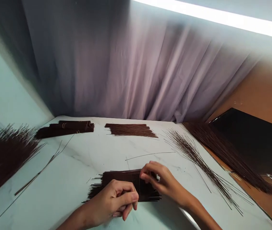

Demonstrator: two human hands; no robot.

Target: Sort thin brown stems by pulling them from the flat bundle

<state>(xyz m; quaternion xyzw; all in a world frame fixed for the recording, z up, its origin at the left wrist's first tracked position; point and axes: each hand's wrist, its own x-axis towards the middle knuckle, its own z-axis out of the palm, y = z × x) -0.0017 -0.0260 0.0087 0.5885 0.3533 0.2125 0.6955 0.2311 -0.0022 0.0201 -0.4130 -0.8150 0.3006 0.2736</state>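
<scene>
A pile of thin dark brown sticks (124, 175), which look like incense sticks, lies crosswise at the table's near middle. My left hand (116, 199) is over the pile's front left part, its fingers curled together; what they hold, if anything, is hidden. Over the right part of the pile is my right hand (158, 179), thumb and fingertips pinched near its back edge. Anything in that pinch is too small to make out. A fine upright line shows against the sticks between the two hands. Both hands cover part of the pile.
On the white table (95, 153), banded bundles (68, 127) lie back left, a loose stack (132, 130) back middle. A large stick heap (4, 159) is left, a fanned bunch (198, 159) right. Long dark strands (229, 156) lie along the right edge. A curtain (126, 70) hangs behind.
</scene>
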